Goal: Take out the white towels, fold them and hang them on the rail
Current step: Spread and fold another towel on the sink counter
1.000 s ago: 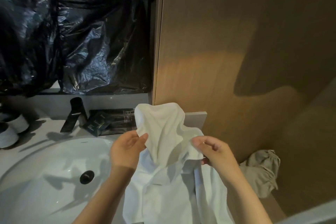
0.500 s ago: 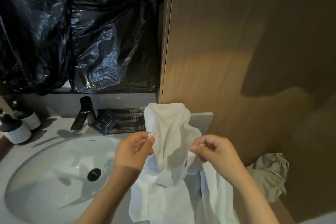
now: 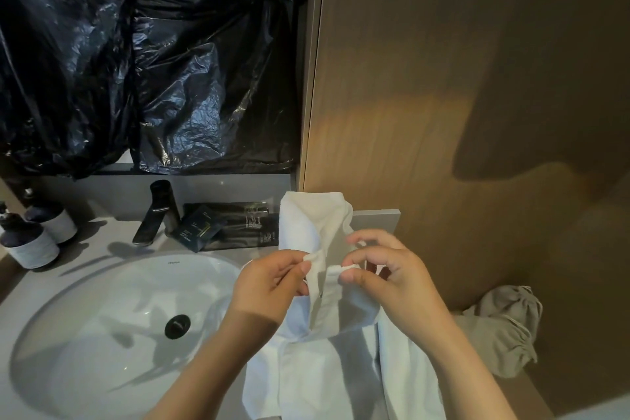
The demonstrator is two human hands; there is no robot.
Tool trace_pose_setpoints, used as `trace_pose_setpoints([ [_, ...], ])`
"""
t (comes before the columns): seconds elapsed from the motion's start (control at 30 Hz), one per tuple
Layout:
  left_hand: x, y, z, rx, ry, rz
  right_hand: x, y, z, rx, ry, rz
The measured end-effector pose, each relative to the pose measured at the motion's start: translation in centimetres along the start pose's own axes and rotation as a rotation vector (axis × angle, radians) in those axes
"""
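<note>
Towel edges gathered above counter.
I had left hand [image 3: 269, 283] and right hand [image 3: 392, 269] pinching the white towel [image 3: 317, 225] to align its fold.

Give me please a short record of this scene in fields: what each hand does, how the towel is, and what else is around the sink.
left hand: pinches an edge of the white towel
right hand: pinches the facing edge
towel: top held up, rest draped beside the sink
rail: not in view
counter: tap, two bottles, dark packets
right side: beige cloth bundle
above sink: black plastic sheet
</note>
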State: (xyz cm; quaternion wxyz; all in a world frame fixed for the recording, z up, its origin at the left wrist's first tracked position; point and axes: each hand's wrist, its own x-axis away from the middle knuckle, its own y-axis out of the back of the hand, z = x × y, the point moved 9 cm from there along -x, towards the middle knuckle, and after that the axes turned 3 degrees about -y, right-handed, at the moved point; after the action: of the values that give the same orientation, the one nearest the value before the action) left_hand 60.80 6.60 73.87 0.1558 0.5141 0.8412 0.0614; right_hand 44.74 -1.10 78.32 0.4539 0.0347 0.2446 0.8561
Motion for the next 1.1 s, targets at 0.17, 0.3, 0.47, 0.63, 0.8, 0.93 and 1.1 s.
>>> trace_pose_setpoints([
  [0.17,0.0,-0.7,-1.1,-0.030,-0.053,0.044,-0.1,-1.1,0.1,0.035,-0.019,0.062],
  [0.3,0.3,-0.9,-1.4,-0.040,-0.068,0.060,-0.3,-1.2,0.1,0.022,-0.010,0.027],
  [0.47,0.4,-1.1,-1.2,-0.055,-0.055,0.080,-0.4,-1.4,-0.4,-0.004,-0.023,0.002],
  [0.63,0.6,-1.2,-1.0,-0.041,-0.041,0.083,-0.5,-1.6,-0.8,-0.017,-0.034,-0.010],
  [0.8,0.9,-1.4,-0.6,-0.001,-0.028,0.095,-0.4,-1.6,-0.9,-0.026,-0.035,-0.020],
  [0.93,0.9,-1.5,-1.0,0.031,-0.040,0.094,-0.5,-1.6,-1.0,-0.030,-0.039,-0.032],
  [1.1,0.6,-1.8,-1.1,-0.029,-0.061,0.093,-0.6,-1.5,-1.0,-0.030,-0.041,-0.042],
])
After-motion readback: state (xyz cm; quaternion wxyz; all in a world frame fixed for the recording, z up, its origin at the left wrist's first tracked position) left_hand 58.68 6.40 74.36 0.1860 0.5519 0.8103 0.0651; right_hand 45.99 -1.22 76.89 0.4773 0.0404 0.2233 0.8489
